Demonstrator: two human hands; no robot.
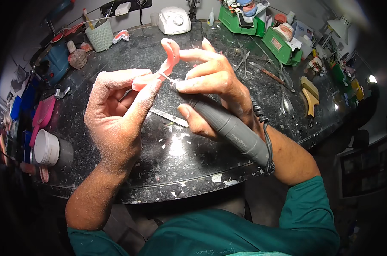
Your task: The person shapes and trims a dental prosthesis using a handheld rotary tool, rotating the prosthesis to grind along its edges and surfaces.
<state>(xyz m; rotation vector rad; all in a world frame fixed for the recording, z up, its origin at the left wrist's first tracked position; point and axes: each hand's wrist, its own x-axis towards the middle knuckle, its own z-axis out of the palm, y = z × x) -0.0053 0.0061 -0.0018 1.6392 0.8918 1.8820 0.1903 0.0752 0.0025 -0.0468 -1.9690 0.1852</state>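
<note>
A dust-coated left hand pinches a curved pink piece between thumb and fingers, up and right of its wrist, while the right hand, closed around a dark rotary handpiece, holds a pale bit at the piece, contact too fine to confirm. The step in hand appears to be grinding or smoothing; the next move would seem to call for a firm pinch, a light pass and fingertips clear of the bit. Left of the left hand stands a white tub; right of the right hand, a brush
</note>
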